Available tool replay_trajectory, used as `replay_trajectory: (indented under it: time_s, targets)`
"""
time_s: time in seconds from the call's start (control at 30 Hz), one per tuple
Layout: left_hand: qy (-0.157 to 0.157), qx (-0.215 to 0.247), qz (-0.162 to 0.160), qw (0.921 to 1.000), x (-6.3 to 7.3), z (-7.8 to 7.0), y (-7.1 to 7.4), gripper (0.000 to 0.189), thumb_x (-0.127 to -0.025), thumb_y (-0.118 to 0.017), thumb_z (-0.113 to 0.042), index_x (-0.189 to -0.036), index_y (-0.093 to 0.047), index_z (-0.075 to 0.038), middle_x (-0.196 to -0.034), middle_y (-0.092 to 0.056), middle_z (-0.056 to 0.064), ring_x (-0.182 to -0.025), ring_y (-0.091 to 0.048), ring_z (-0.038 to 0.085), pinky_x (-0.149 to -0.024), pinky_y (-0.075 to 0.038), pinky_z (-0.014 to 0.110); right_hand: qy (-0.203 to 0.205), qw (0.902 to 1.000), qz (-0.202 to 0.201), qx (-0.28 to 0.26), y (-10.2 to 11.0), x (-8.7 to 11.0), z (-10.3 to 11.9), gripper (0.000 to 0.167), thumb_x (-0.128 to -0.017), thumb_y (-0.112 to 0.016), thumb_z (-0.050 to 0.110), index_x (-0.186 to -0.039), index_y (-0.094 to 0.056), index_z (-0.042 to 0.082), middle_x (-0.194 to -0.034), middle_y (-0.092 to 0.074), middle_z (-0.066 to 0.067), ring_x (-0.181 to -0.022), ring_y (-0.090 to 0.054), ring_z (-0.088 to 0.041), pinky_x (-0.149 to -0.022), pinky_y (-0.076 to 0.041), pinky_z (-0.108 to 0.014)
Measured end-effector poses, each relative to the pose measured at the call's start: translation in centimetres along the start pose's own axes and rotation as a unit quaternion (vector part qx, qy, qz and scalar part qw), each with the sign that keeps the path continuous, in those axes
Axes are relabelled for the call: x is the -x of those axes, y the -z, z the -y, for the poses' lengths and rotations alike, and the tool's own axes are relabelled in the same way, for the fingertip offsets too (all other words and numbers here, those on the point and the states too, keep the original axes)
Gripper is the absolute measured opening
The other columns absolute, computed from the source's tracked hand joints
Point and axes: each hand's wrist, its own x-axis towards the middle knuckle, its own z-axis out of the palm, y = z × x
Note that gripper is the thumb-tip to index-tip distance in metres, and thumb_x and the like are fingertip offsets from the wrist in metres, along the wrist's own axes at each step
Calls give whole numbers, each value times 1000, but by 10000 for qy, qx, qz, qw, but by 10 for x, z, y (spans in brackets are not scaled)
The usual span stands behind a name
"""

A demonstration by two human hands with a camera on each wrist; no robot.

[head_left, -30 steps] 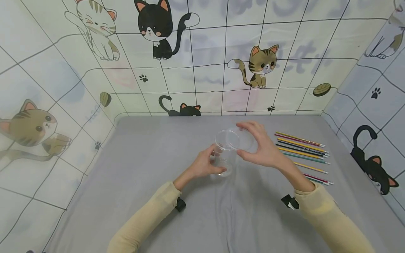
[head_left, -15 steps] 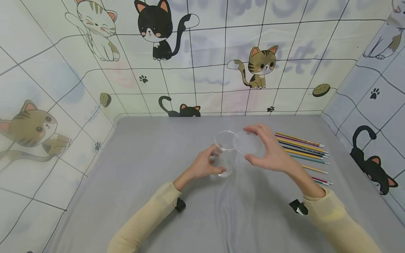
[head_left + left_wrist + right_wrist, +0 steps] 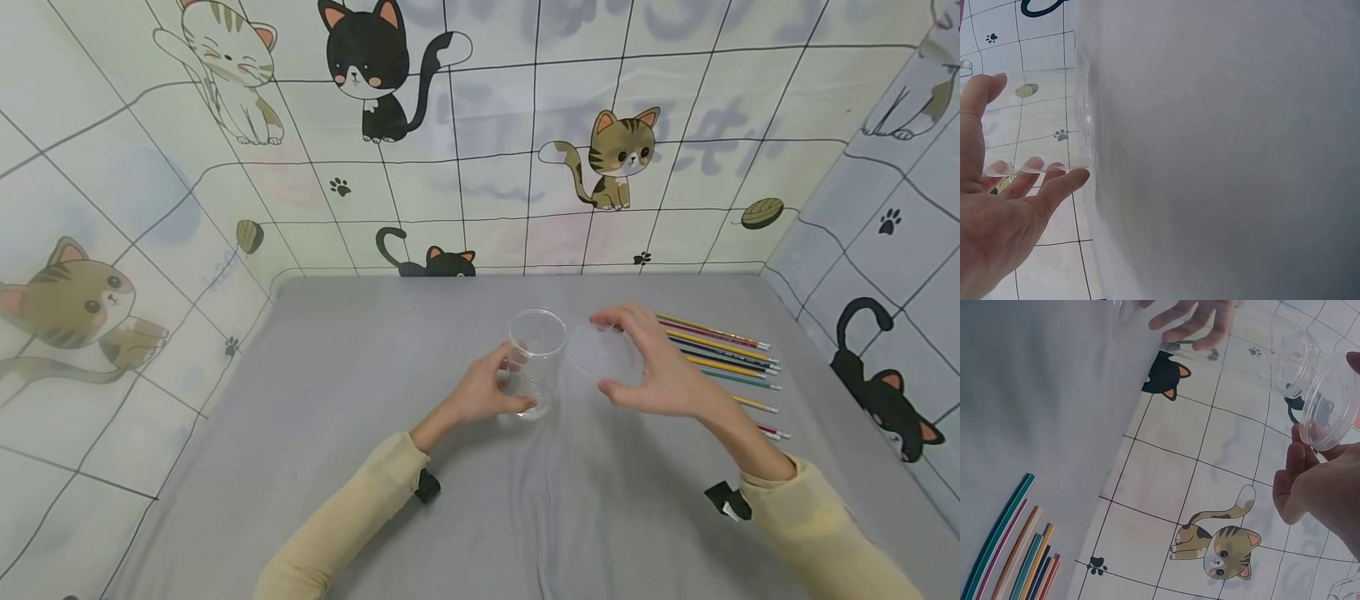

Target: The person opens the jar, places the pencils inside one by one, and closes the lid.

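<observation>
A clear, tall jar (image 3: 537, 367) stands upright on the grey cloth, its round mouth uncovered. My left hand (image 3: 480, 387) grips it low on its left side, thumb and fingers around the wall; the left wrist view shows the fingers along the see-through jar (image 3: 1035, 125). To the right of the jar's mouth, my right hand (image 3: 656, 367) holds a clear round lid (image 3: 603, 354) by its edge between thumb and fingers. In the right wrist view the lid (image 3: 1330, 403) is apart from the jar's rim (image 3: 1297, 365).
Several pencils (image 3: 723, 350) in different colours lie side by side on the grey cloth (image 3: 337, 358), right of my right hand and partly hidden by it. Behind and at both sides hangs a white curtain (image 3: 495, 192) printed with cats and grid lines.
My right hand has moved right and slightly toward me with the lid, away from over the jar's mouth. The left hand and the jar have stayed in place.
</observation>
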Motion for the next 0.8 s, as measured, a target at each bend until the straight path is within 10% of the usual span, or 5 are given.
replay_trajectory:
  time_s: [0.8]
  targets:
    - [10,41,4,10000,0,0,0,69,-75,-87,-14,-133,-49,-11,-127,-60,16,-115,-59,27,-86,-55,33,17,9952,944,247,-11,24,-4,66,-66,-83,12,-125,-53,3,-118,-54,-2,-108,-45,-21,-87,-37,-42]
